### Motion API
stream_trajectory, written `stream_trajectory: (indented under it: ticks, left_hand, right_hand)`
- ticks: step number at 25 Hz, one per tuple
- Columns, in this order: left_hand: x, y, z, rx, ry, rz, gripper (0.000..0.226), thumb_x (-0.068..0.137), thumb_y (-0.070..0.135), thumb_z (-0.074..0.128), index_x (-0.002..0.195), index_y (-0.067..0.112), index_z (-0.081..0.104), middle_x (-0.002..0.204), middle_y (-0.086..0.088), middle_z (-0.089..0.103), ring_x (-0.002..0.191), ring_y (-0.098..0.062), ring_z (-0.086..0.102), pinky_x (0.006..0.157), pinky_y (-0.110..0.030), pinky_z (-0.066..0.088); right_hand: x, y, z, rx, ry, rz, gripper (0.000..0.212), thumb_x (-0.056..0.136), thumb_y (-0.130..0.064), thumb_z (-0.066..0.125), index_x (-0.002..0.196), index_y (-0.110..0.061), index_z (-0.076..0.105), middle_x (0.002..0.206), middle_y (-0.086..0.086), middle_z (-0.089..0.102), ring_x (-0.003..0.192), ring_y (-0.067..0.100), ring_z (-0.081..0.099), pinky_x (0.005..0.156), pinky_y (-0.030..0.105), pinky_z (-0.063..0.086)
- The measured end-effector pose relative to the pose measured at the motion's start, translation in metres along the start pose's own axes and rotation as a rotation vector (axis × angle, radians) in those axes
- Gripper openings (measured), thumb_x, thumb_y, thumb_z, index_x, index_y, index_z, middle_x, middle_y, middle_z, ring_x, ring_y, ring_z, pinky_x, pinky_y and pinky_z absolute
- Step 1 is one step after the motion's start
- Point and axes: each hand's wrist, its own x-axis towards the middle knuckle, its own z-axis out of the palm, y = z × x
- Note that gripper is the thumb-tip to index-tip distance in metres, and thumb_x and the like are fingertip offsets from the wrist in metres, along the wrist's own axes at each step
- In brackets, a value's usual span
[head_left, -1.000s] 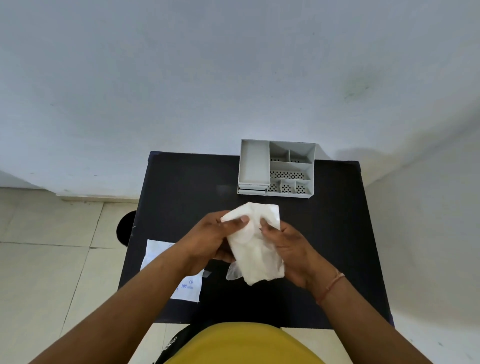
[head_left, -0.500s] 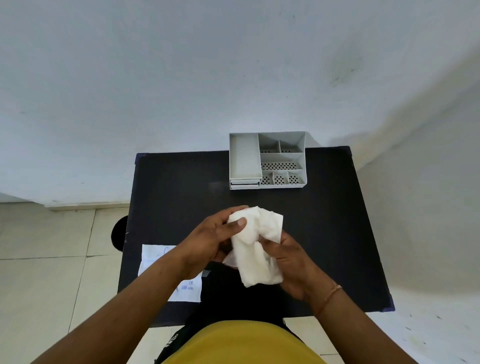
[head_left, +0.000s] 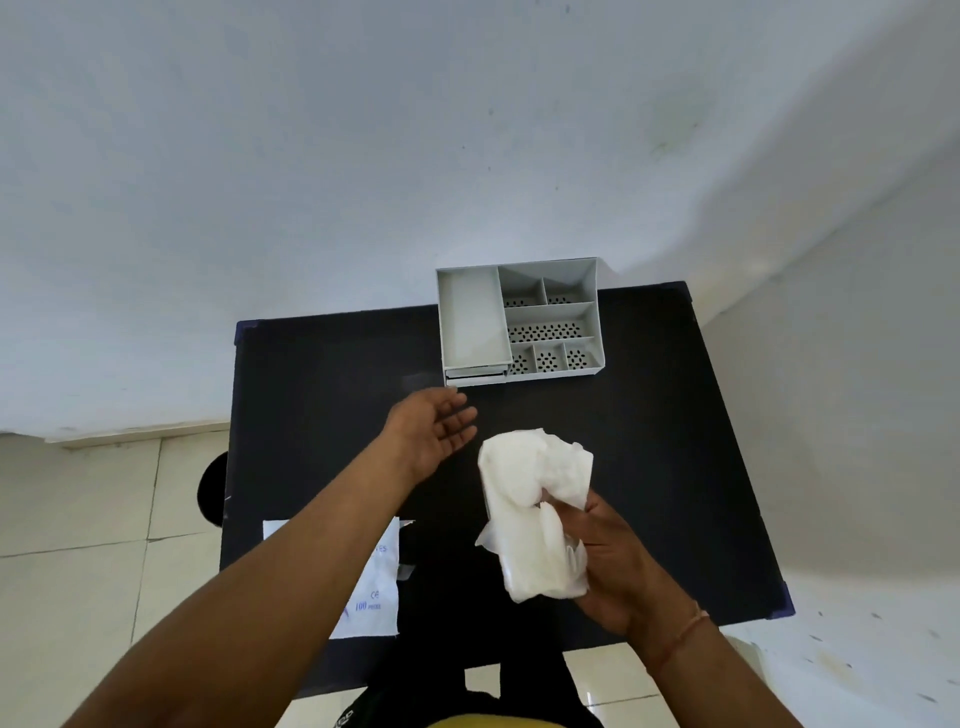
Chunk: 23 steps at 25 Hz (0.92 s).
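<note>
Your right hand (head_left: 608, 561) gripping crumpled white cloth (head_left: 530, 509), holding it above table (head_left: 649, 415), slightly right of middle. Your left hand (head_left: 434, 434) hovering open, palm up, fingers straight, left of cloth, not touching it, just near side of gray organizer (head_left: 470, 317). Paper packet (head_left: 363, 597) lying at near left table edge.

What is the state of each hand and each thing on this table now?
left hand: open, fingers straight, holding nothing.
right hand: grips the white bundle at its lower part.
white bundle: crumpled, held above the table.
grey organizer: upright at the table's far edge.
printed packet: flat at the near left edge.
</note>
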Motion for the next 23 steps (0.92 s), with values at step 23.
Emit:
stream_trajectory:
  ticks: [23]
  left_hand:
    - [0.025,-0.081,-0.006,0.265,0.256,0.13,0.041,0.095,0.041,0.069,0.13,0.019,0.066,0.106,-0.01,0.078,0.077,-0.023,0.072,0.069,-0.041,0.062]
  right_hand:
    - [0.092,-0.041,-0.02,-0.153,0.138,0.015,0.033,0.102,-0.016,0.065,0.134,-0.016,0.067,0.128,0.013,0.075,0.117,0.033,0.072,0.096,0.058,0.059]
